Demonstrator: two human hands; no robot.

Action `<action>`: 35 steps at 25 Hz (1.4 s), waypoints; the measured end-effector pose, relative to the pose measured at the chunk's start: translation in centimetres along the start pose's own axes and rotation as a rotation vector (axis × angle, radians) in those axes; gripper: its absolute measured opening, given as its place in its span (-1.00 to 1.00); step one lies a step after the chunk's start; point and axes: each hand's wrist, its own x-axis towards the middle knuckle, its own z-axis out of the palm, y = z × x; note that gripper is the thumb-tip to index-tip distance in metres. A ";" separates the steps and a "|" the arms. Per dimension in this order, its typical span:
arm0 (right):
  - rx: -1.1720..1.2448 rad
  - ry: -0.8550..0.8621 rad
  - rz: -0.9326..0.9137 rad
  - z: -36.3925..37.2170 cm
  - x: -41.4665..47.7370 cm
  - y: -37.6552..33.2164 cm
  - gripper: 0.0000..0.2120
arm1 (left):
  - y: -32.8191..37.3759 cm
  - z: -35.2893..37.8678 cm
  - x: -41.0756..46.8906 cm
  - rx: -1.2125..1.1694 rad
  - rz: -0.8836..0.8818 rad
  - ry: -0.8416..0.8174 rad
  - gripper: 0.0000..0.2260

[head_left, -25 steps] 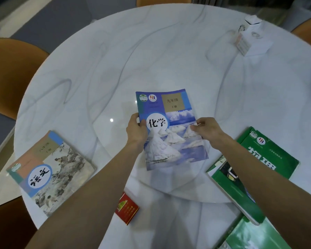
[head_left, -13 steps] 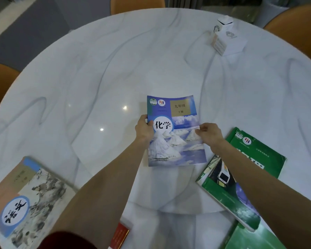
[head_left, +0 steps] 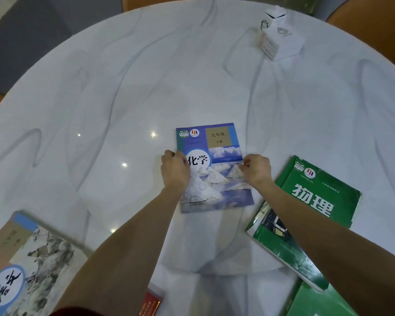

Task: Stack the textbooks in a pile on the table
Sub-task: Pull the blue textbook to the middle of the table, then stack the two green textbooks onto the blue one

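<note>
A blue chemistry textbook (head_left: pixel 214 176) with snowy white mounds on its cover lies flat near the middle of the round white marble table (head_left: pixel 146 87). My left hand (head_left: pixel 175 171) grips its left edge and my right hand (head_left: pixel 257 169) grips its right edge. A green physics textbook (head_left: pixel 315 201) lies to the right, partly under my right forearm. A second green book (head_left: pixel 317 302) shows at the bottom right corner. A tan and blue language textbook (head_left: pixel 25 265) with an ink painting lies at the bottom left.
A white box (head_left: pixel 281 35) stands at the far right of the table. A small red packet (head_left: pixel 149 304) lies at the near edge between my arms. Orange chairs (head_left: pixel 374 21) surround the table.
The blue textbook has come down flat onto the table, both hands still on its edges. The view has shifted, so the language textbook sits lower left and the green one shows more fully.
</note>
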 end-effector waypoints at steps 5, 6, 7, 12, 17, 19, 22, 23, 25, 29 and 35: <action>-0.200 -0.017 -0.092 -1.5 -0.9 -0.1 -0.77 | 1.2 -1.2 -0.6 0.332 0.147 -0.061 -0.79; -0.252 -0.004 -0.129 -1.9 -1.1 0.0 -0.75 | 1.5 -1.4 -0.8 0.369 0.195 -0.067 -0.78; -0.304 0.012 -0.169 -2.2 -1.4 0.1 -0.74 | 1.8 -1.7 -1.0 0.396 0.246 -0.074 -0.76; -0.462 0.087 -0.264 -4.5 -3.6 1.0 -0.70 | 4.3 -3.1 -3.3 0.454 0.444 -0.071 -0.75; -0.459 0.110 -0.199 -7.3 -6.4 4.0 -0.71 | 7.5 -2.9 -6.2 0.531 0.571 -0.090 -0.72; -0.468 0.120 -0.161 -8.3 -7.5 5.9 -0.71 | 8.9 -2.2 -7.4 0.559 0.616 -0.108 -0.70; -0.483 0.107 -0.104 -9.2 -8.8 8.8 -0.69 | 10.3 -0.6 -8.8 0.565 0.676 -0.122 -0.71; -0.489 0.106 -0.080 -9.4 -9.3 9.7 -0.69 | 10.7 0.0 -9.3 0.562 0.699 -0.137 -0.72; -0.500 0.109 -0.029 -9.7 -10.1 11.6 -0.70 | 11.5 1.2 -10.3 0.559 0.730 -0.174 -0.73; -0.497 0.095 0.081 -9.6 -11.5 14.7 -0.72 | 12.7 3.4 -12.0 0.562 0.758 -0.231 -0.74; -0.393 0.099 0.189 -8.9 -13.2 17.9 -0.65 | 13.5 6.4 -13.9 0.394 0.623 -0.339 -0.71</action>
